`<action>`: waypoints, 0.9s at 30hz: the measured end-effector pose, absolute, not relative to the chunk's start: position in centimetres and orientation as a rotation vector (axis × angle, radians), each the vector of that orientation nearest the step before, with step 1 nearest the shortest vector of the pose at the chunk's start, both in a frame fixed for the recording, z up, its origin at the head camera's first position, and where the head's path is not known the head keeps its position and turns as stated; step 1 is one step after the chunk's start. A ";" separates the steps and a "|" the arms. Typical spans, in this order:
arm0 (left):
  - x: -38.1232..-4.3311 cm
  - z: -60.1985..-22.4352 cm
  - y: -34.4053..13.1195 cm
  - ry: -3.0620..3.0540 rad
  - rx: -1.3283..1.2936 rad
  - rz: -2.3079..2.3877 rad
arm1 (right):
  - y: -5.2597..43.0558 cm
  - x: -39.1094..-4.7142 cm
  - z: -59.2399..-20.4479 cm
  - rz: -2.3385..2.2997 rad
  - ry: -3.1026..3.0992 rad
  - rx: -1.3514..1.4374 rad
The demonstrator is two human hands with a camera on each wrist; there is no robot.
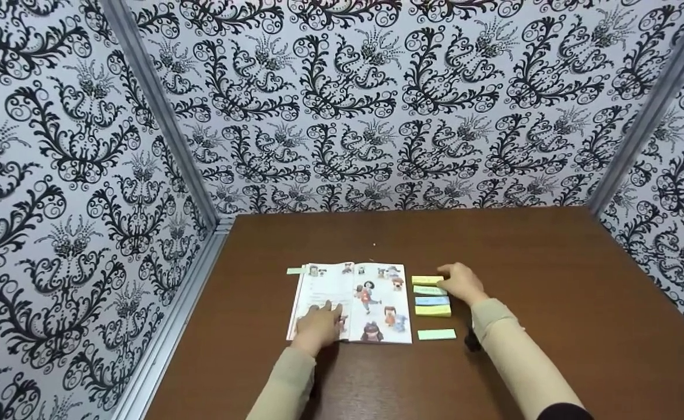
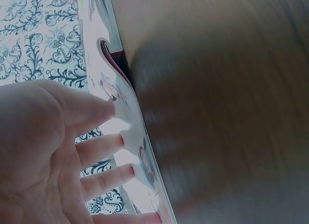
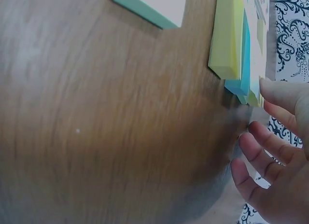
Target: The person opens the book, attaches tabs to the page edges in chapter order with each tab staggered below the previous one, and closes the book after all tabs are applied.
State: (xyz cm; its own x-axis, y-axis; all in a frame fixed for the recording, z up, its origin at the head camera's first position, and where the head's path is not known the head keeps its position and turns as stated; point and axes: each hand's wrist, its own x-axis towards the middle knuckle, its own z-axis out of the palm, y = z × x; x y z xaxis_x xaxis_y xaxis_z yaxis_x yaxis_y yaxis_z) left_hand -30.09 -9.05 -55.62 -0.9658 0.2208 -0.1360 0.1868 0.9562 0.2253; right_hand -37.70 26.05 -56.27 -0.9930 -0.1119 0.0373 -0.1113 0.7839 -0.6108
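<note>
An open picture book [image 1: 379, 303] lies on the table, its pages printed with cartoon children. My left hand [image 1: 318, 326] rests on the left page with fingers spread; in the left wrist view its fingertips touch the page [image 2: 137, 137]. A column of sticky note pads lies right of the book: a far yellow pad [image 1: 425, 280], a pale green one [image 1: 426, 289], a blue one [image 1: 431, 301] and a near yellow one [image 1: 433, 311]. My right hand [image 1: 463, 283] pinches the far yellow pad's right end between thumb and index finger; its other fingers are loosely bent.
A separate pale green pad [image 1: 437, 334] lies nearer on the brown table [image 1: 376, 379]. One pale green sticky note [image 1: 295, 270] sticks out from the book's left edge. Patterned wall panels [image 1: 376, 116] with metal posts [image 1: 167, 111] stand behind and beside the table.
</note>
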 end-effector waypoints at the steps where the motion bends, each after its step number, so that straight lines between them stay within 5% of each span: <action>1: -30.0 -55.6 -9.1 2.952 0.314 0.317 | 26.0 -37.7 -56.3 -1.000 2.969 -0.187; 27: -29.9 -55.1 -7.7 3.029 0.363 0.237 | 29.1 -35.5 -55.5 -0.970 3.038 -0.219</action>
